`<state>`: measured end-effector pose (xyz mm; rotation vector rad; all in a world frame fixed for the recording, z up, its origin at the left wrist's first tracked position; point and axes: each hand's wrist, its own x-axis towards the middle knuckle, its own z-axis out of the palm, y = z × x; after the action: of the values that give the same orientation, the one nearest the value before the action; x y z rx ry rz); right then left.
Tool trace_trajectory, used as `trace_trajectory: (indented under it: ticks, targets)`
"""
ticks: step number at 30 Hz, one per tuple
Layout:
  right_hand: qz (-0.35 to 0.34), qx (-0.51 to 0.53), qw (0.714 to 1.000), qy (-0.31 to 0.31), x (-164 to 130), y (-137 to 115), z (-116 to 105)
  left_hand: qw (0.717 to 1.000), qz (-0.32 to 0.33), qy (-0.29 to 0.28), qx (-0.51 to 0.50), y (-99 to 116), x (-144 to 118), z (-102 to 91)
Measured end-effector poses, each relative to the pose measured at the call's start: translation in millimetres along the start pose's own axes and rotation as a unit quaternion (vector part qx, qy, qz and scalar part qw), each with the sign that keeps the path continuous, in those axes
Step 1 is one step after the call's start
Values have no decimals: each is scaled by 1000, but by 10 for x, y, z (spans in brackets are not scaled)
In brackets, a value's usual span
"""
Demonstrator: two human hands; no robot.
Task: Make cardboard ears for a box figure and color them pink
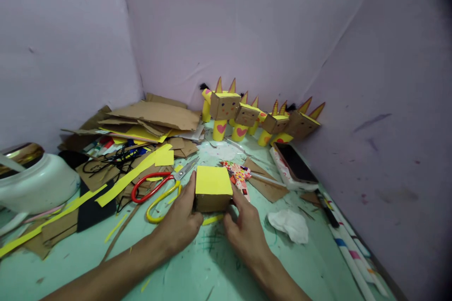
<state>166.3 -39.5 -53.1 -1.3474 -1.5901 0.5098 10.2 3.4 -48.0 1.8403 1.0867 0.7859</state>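
A small cardboard box (213, 187) with a yellow paper top is held between my two hands, close to the middle of the green table. My left hand (183, 221) presses its left side, fingers along the edge. On the opposite side my right hand (245, 223) grips the box, its fingertips partly hidden. Scissors (178, 178) with one red and one yellow handle lie open just left of the box. Right behind it rests a glue gun (240, 175) with a floral pattern, partly covered by the box and my right hand.
Horned cardboard animal figures (226, 106) stand along the back wall. Stacked cardboard (151, 115) and yellow paper strips (137, 174) spread to the left, beside a white pot (38, 183). Crumpled tissue (288, 225), a phone (295, 162) and striped tubes (353, 254) lie at right.
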Motion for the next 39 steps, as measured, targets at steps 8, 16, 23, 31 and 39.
trace_trajectory:
  ticks: [8,16,23,31,39]
  targets:
    - [27,-15,999,-43,50,-89,-29,998,-3,56,-6,17,71,4]
    - [132,143,972,132,149,-19,-268,957,-76,-34,-276,102,182,-239]
    - [146,222,945,189,202,-126,-385,925,-111,-38,-362,144,170,-227]
    - [180,295,908,237,262,-138,-437,930,-135,-11,-343,122,158,-215]
    - [178,287,913,228,255,-76,-393,915,-157,-35,-369,104,164,-258]
